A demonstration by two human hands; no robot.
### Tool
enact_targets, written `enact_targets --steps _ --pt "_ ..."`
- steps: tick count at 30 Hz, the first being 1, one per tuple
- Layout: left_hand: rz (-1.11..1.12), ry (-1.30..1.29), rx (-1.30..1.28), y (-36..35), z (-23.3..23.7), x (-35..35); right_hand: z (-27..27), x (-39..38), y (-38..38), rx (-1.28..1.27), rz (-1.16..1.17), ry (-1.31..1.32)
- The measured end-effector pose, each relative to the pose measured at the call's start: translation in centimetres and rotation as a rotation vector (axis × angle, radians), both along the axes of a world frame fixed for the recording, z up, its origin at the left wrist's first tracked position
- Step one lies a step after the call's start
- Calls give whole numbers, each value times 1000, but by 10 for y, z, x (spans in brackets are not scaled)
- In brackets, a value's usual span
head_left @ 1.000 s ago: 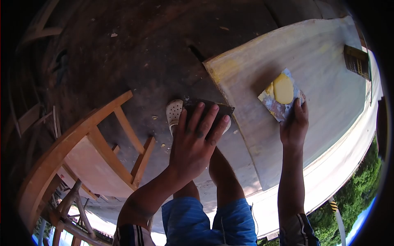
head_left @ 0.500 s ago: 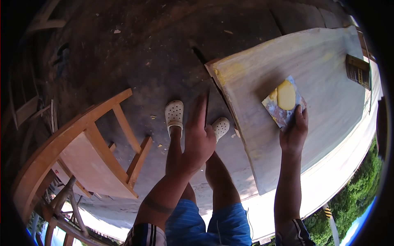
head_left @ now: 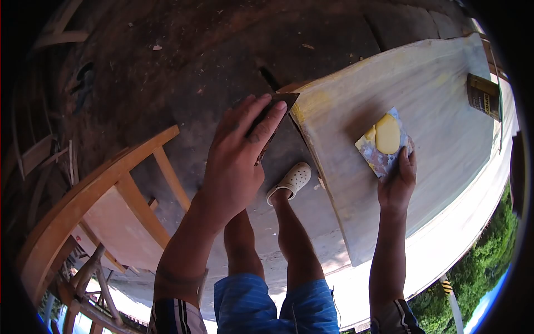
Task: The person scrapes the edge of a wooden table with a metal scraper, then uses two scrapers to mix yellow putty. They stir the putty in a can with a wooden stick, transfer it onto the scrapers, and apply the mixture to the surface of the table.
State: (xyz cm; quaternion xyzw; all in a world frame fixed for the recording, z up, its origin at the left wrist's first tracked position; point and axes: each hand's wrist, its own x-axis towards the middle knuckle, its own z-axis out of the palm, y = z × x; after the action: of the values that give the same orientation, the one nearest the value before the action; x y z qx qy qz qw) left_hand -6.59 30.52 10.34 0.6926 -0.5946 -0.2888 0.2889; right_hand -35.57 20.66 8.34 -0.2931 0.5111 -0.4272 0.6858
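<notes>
My left hand (head_left: 236, 142) is closed around a dark, flat scraper (head_left: 286, 99), with two fingers stretched along its blade. The blade's tip overlaps the near-left corner of a pale, smeared panel (head_left: 434, 172) in this view. Over that panel, my right hand (head_left: 399, 183) grips a paint-stained square mixing board (head_left: 374, 153) by its lower edge. A thick lump of yellow putty (head_left: 387, 134) sits on the board. Yellowish smears mark the panel's corner near the scraper.
A curved wooden frame (head_left: 100, 172) with slats stands at left. On the panel's far right is a dark tin with yellow lettering (head_left: 484, 97). My foot in a white clog (head_left: 297, 177) rests on the dark floor (head_left: 194, 72), where small scraps lie.
My left hand has risen and moved left, turning so the scraper shows more broadly and covering one clog. My right hand and the putty board have hardly moved.
</notes>
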Motion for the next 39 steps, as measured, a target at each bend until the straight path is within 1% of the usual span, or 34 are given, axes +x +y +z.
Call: enact_targets --steps 1,2,5,8,11,15,16,19,20,24,27,28,31,32,35,37,39 --pt "-36 -22 11 -5 -3 3 -1 -1 0 -7 0 -6" --pt "-67 -112 -44 -4 -13 3 -2 -2 0 -12 -1 -9" --pt "-159 -444 -92 -3 -15 16 -3 -3 0 -20 8 -3" --pt "-262 -420 -119 0 -2 35 -3 -2 0 -10 -12 -11" --pt "-200 -377 -82 -16 7 41 -1 0 1 -11 -14 18" --pt "-333 -352 -12 -11 5 24 -2 1 2 -14 -32 13" --pt "-376 -301 -28 -5 7 20 -3 0 1 -18 -31 8" --pt "-264 -280 -21 0 10 18 0 4 1 -18 -39 13" --pt "-191 -318 -55 -4 8 18 0 4 1 -18 -45 19" --pt "-341 -437 -24 -2 10 7 -2 0 0 -11 -43 15" --pt "-241 -447 -40 -10 18 13 -5 -4 3 -11 -37 13" --pt "-194 -468 -56 -13 12 14 -1 2 2 -12 -49 21" --pt "-287 -433 -68 1 -8 4 -1 5 3 -14 -78 17" --pt "-377 -390 -60 9 -3 1 -1 5 3 -17 -87 11" --pt "-322 -286 -71 13 11 7 -3 4 3 -27 -81 -2" --pt "-263 -291 0 0 21 20 -2 4 2 -33 -69 -13" --pt "-214 -285 49 -15 20 27 -2 4 3 -32 -69 -13"
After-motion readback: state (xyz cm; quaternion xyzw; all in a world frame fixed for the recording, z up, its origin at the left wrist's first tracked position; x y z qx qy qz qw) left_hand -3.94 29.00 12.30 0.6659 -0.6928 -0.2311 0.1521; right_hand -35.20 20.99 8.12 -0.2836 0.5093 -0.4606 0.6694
